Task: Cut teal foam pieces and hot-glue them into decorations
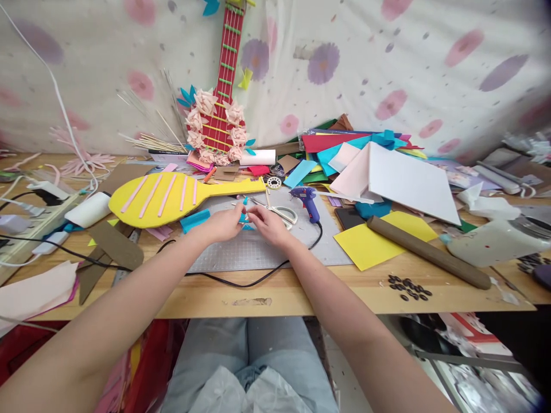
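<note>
Over the grey cutting mat (pixel 215 261), my left hand (pixel 227 225) pinches a small blue paper piece (pixel 245 202). My right hand (pixel 270 226) meets it from the other side, fingertips closed on the same piece; its exact shape is mostly hidden by the fingers. Just behind my right hand lie white-handled scissors (pixel 286 215). A purple glue gun (pixel 308 202) stands to their right, its black cord trailing across the mat. To the left, beside my left hand, is a flat blue piece (pixel 194 220). A yellow guitar-like shape (pixel 166 195) with pink strips lies behind it.
A red guitar model (pixel 224 86) with pink paper flowers leans at the back wall. Coloured sheets and a white board (pixel 411 180) are piled at right. Nearer are a brown roll (pixel 428 252), a yellow sheet (pixel 359 246) and black beads (pixel 408 287). A power strip (pixel 38 226) sits left.
</note>
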A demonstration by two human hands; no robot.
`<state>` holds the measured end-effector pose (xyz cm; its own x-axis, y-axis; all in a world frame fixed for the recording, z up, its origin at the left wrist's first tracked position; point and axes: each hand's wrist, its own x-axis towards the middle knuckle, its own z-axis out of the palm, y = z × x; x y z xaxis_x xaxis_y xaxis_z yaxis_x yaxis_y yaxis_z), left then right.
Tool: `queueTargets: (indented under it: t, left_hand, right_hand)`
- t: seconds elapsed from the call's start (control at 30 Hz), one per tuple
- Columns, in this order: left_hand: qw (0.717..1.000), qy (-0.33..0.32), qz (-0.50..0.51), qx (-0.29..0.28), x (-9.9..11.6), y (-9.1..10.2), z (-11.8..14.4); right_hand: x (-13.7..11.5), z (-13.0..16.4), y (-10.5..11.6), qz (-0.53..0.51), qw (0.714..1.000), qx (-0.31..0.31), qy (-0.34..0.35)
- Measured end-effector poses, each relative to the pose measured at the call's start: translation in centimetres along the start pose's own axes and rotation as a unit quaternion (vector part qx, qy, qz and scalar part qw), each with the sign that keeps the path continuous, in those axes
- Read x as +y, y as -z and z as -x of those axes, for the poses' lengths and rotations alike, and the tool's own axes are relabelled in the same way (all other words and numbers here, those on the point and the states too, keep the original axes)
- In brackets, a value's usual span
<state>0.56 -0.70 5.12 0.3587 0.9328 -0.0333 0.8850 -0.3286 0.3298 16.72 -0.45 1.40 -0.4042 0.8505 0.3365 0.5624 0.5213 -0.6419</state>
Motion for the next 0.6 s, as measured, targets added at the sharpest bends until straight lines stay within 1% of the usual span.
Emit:
queueTargets:
  t: [0.07, 0.13, 0.2, 0.27, 0.3, 0.33, 0.4, 0.43, 0.53, 0.6]
  left_hand:
    - [1.000, 0.000, -0.026, -0.011, 0.2, 0.0, 0.0]
    - [1.000, 0.004, -0.017, -0.008, 0.1, 0.1, -0.1]
    - [0.999, 0.017, 0.037, 0.018, -0.4, 0.1, -0.1]
    - [0.988, 0.032, 0.143, 0.055, -0.8, -0.2, -0.2]
    - [0.973, 0.037, 0.219, 0.067, -1.0, -0.5, -0.2]
    - [0.948, 0.044, 0.306, 0.080, -1.1, -0.9, -0.3]
    - [0.888, 0.053, 0.451, 0.073, -0.9, -1.9, -0.4]
    - [0.861, 0.051, 0.502, 0.070, -0.7, -2.5, -0.5]
    - [0.794, 0.063, 0.596, 0.098, -0.3, -4.2, -0.6]
    - [0.749, 0.075, 0.648, 0.115, -0.3, -4.8, -0.6]
  right_hand:
    - [0.0, 0.1, -0.1, 0.023, 0.999, -0.016, 0.016]
    - [0.0, 0.1, -0.2, 0.054, 0.998, -0.009, 0.015]
    - [0.1, 0.0, -0.2, 0.061, 0.998, 0.008, -0.008]
    - [0.3, -0.2, -0.1, 0.045, 0.997, 0.015, -0.053]
    - [0.4, -0.2, 0.0, 0.031, 0.997, 0.015, -0.076]
    - [0.5, -0.3, 0.0, 0.015, 0.995, 0.015, -0.094]
    - [0.7, -0.3, 0.0, -0.017, 0.994, 0.014, -0.107]
    - [0.7, -0.3, -0.1, -0.032, 0.994, 0.013, -0.103]
    - [0.8, -0.4, -0.1, -0.051, 0.995, -0.003, -0.082]
    - [1.0, -0.5, 0.2, -0.027, 0.995, 0.004, -0.096]
